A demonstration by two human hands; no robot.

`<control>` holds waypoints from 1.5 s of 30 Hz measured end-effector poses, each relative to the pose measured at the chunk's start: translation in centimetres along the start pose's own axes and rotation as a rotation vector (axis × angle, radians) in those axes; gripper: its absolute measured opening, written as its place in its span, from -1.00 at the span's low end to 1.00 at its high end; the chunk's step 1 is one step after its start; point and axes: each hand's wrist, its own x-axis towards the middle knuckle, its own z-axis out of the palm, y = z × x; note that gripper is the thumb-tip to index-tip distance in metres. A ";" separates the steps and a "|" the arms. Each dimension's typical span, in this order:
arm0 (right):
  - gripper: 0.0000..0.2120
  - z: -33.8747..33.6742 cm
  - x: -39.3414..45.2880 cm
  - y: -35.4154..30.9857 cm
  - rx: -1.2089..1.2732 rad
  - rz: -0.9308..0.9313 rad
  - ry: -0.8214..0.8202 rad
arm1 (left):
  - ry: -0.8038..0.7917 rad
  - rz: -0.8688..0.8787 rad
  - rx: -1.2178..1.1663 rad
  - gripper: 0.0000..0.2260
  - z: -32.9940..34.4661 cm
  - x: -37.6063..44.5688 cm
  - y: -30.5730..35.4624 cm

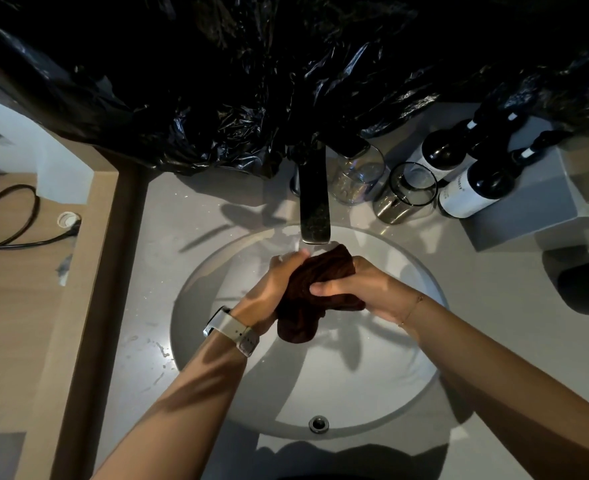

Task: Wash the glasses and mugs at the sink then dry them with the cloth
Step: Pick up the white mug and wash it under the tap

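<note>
**Both hands wrapped around the cloth under the tap**

We see the fingers (pixel 315 289) of the right hand (pixel 362 289) curled over a dark brown cloth (pixel 320 282), while the left hand (pixel 272 285) grips its other side. A glass seems bundled inside at the left fingertips, though we cannot tell. Just beyond the fingers hangs the tap (pixel 315 206); below them lies the sink (pixel 372 393). Farther right on the surface (pixel 154 306) stand two glasses (pixel 405 192) and two bottles (pixel 473 192).

Both hands wring a dark cloth under the tap

We see the left hand (pixel 279 282) and right hand (pixel 359 289) gripping the brown cloth (pixel 320 282) over the sink (pixel 372 393), below the faucet (pixel 314 202); two glasses (pixel 405 192) and two bottles (pixel 473 188) stand on the counter (pixel 182 209) at 2 o'clock.
</note>
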 end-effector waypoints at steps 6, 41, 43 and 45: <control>-0.70 0.3 0.3 0.1 0.236 0.061 -0.003 | 0.068 0.068 0.036 -0.61 0.0 0.2 -1.1; -0.74 2.8 2.1 1.1 0.061 -0.203 0.151 | 0.059 -0.107 -0.172 -0.46 -1.0 0.9 -0.8; -0.74 2.8 2.0 1.3 0.175 -0.129 0.199 | 0.119 0.096 -0.088 -0.44 -0.9 1.6 -2.2; -0.69 2.9 2.0 1.4 0.230 -0.087 0.221 | 0.186 0.184 0.059 -0.40 -1.0 2.0 -3.2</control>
